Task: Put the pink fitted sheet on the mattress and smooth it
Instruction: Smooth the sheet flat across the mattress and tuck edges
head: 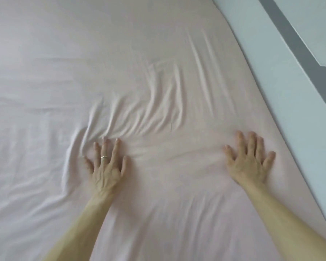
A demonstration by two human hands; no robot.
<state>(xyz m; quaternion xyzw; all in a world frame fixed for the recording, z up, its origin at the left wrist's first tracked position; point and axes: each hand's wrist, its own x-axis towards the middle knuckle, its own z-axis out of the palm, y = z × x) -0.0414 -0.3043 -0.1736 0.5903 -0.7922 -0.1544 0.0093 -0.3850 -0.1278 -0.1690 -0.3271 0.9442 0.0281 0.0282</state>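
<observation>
Pink fitted sheet (158,53) spread, centrally wrinkled

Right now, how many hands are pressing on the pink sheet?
2. The left hand presses the pink sheet beside the bunched wrinkles; the right hand presses near its edge by the wall.

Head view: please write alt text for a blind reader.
The left hand and right hand press flat on the pink fitted sheet, fingers spread. Wrinkles bunch ahead of the left hand; a wall runs along the right.

one pink fitted sheet (139,53), two hands, left hand (106,164), right hand (249,161), one ring (104,157)
</observation>
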